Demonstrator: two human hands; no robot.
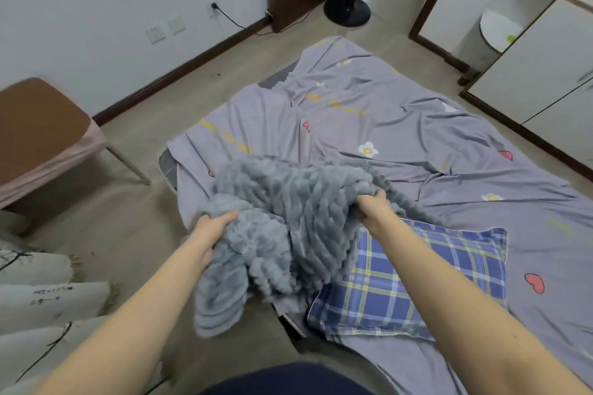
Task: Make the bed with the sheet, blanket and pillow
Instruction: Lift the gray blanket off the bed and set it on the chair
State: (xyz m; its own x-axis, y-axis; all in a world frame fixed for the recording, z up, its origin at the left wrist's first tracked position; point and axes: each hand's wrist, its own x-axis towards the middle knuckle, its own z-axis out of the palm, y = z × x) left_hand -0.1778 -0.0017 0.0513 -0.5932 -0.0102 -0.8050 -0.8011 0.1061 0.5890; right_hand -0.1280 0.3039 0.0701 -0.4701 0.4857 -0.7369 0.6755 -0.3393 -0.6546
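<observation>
A fluffy grey ribbed blanket (279, 228) hangs bunched between my two hands above the bed's near left side. My left hand (214, 228) grips its left part, and my right hand (373, 205) grips its upper right edge. A blue plaid pillow (433, 279) lies on the bed just below my right forearm, partly covered by the blanket. The lilac sheet (401, 125) with flower and heart prints is spread over the low mattress, wrinkled, with the mattress corner (276, 78) bare at the far left.
A brown chair (41, 135) stands to the left on the beige floor. A fan's black base (347, 11) stands at the far end. White cabinets (545, 74) run along the right. Pale curtain fabric (41, 305) hangs at the near left.
</observation>
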